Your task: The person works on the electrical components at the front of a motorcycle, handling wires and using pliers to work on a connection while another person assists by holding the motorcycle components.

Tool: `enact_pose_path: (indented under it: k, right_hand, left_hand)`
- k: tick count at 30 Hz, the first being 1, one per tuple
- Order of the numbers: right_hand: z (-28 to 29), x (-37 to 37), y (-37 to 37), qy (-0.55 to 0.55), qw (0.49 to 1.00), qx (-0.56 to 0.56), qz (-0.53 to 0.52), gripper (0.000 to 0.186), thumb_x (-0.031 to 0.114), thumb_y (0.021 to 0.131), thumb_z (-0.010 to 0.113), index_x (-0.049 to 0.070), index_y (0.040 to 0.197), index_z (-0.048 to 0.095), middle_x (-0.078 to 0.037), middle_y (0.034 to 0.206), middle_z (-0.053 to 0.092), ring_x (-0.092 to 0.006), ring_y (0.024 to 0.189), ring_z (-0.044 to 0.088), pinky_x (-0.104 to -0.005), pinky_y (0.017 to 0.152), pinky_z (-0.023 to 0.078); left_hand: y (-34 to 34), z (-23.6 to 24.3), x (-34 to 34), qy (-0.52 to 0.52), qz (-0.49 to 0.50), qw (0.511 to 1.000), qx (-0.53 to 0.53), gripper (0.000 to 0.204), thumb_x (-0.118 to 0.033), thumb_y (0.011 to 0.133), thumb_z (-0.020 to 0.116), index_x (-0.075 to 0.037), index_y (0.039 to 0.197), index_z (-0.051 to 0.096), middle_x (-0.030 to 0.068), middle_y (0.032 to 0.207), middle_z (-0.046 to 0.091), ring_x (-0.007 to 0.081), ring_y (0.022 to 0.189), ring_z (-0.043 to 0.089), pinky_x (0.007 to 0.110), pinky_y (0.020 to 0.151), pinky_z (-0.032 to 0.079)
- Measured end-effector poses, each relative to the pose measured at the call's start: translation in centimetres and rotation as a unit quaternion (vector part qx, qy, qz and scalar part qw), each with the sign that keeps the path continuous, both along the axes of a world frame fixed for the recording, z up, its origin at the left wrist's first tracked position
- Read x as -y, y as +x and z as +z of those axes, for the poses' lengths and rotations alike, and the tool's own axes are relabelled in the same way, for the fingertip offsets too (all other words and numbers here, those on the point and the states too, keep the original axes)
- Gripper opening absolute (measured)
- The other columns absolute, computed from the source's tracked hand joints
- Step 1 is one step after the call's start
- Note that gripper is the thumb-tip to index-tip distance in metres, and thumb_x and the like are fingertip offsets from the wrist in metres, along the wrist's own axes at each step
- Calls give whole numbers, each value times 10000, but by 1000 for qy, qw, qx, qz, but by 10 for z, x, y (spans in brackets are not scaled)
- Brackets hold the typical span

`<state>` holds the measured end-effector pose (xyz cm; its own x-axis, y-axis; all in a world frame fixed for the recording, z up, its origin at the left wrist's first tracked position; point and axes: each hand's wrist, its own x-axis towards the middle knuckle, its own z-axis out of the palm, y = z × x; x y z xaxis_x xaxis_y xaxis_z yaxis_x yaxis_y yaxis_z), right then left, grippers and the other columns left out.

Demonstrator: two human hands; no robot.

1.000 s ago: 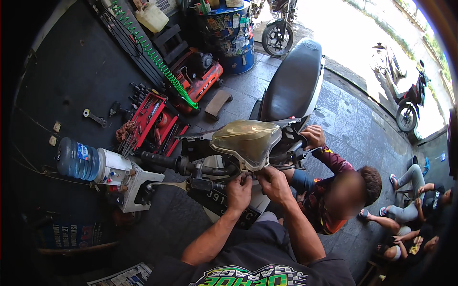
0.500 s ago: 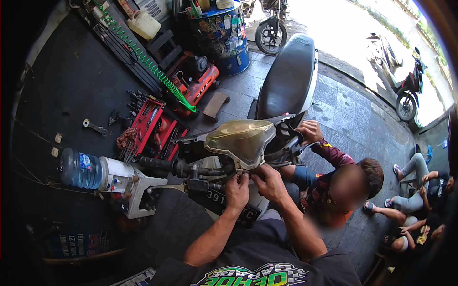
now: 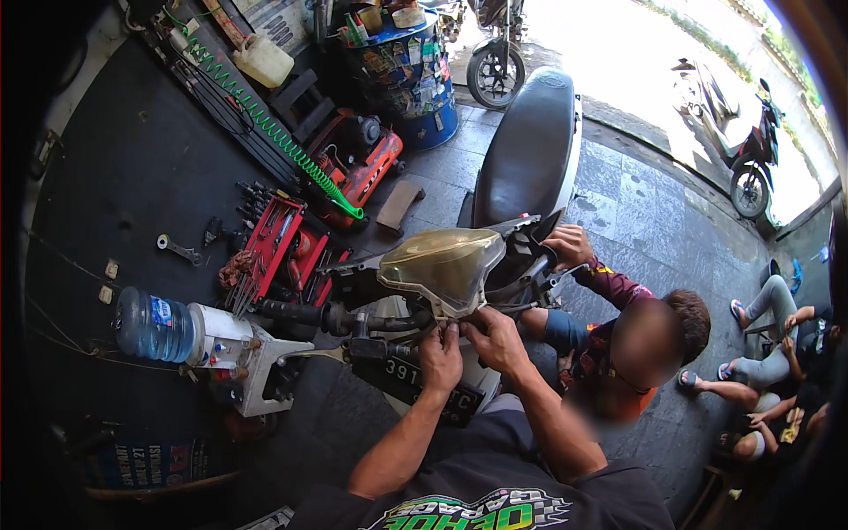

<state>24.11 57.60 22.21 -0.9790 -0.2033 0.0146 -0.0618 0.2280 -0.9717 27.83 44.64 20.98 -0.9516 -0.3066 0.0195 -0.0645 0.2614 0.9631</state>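
Observation:
A motorcycle headlight unit (image 3: pixel 446 265) with a yellowed clear lens sits in front of me on the handlebar area of a partly stripped scooter. Below its lower edge, my left hand (image 3: pixel 440 360) is closed in a pinch, thumb up. Close beside it, my right hand (image 3: pixel 499 343) is closed too, fingers curled under the headlight's bottom edge. Whatever the fingertips grip is hidden behind them. The handlebar grip (image 3: pixel 291 312) extends to the left, and a dark number plate (image 3: pixel 402 375) lies beneath my wrists. A co-worker's hand (image 3: pixel 567 246) rests on the scooter's right side.
The co-worker (image 3: pixel 609 327) crouches close on the right. Left lie a red toolbox (image 3: pixel 269 243), a wrench (image 3: pixel 179 250) and a water dispenser (image 3: pixel 221 336). Behind stand a red compressor (image 3: pixel 375 168), a blue drum (image 3: pixel 433 124) and the scooter's seat (image 3: pixel 528 150). People sit at far right.
The view has shifted slightly. Both my hands stay at the headlight's lower edge with hardly any movement, and the co-worker's hand keeps its place.

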Motion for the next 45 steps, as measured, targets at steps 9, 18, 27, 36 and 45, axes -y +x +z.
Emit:
enact_pose_path:
  k: [9, 18, 27, 36, 45]
  right_hand:
    - [-9, -2, -3, 83, 995, -41, 23, 240, 179, 875, 647, 2, 1037, 665, -225, 990, 669, -416, 956, 641, -483, 823, 506]
    - [-13, 1, 2, 144, 984, -102, 5, 236, 171, 848, 657, 27, 1017, 579, -191, 999, 618, -419, 876, 635, -504, 749, 517]
    - [-12, 4, 7, 197, 960, -194, -50, 268, 93, 755, 728, 45, 997, 625, -150, 955, 634, -395, 816, 638, -462, 701, 521]
    - [-4, 10, 8, 222, 938, -254, -83, 188, 173, 799, 751, 80, 891, 616, -81, 827, 608, -310, 681, 608, -396, 621, 462]
    - [-19, 11, 9, 221, 930, -272, -107, 204, 173, 755, 776, 109, 901, 649, -51, 808, 606, -275, 660, 595, -387, 629, 431]
  left_hand:
    - [1, -7, 4, 14, -23, 1000, 7, 195, -99, 974, 549, 45, 1020, 674, 159, 926, 711, 220, 859, 673, 359, 789, 513]
    - [-1, 7, -2, 0, -26, 1000, 9, 189, -54, 959, 527, 49, 1044, 661, 152, 945, 706, 217, 864, 660, 345, 807, 499]
    - [-1, 13, 1, -30, -44, 998, 36, 234, -103, 933, 573, 21, 1113, 656, 189, 981, 715, 253, 894, 695, 365, 796, 516]
    - [3, 19, 0, -61, 10, 998, 7, 141, -100, 924, 599, 34, 961, 614, 134, 736, 633, 263, 656, 615, 382, 627, 471]
    - [10, -1, 3, 185, -2, 981, 61, 239, -160, 1001, 512, 38, 895, 592, 38, 720, 609, 177, 644, 564, 356, 619, 473]
